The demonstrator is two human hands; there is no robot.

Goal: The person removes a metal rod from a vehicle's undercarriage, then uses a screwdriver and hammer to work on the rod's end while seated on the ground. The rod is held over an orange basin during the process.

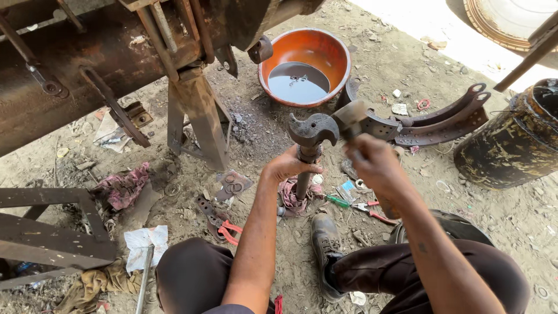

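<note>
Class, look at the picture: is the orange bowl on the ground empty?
No: the orange bowl holds a pool of dark liquid in its bottom.

Only a small flat blue packet (347,186) on the dirt beside the green-handled screwdriver (338,201).

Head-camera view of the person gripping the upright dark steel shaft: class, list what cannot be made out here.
- Hammer head: motion-blurred; shape unclear.
- Hammer handle: hidden inside the right hand.
- Foot of the dark steel shaft with S-shaped head: covered by a reddish rag; left hand hides its middle.
- Black drum: cut off by the right edge.
- Small washers: too small.
</note>
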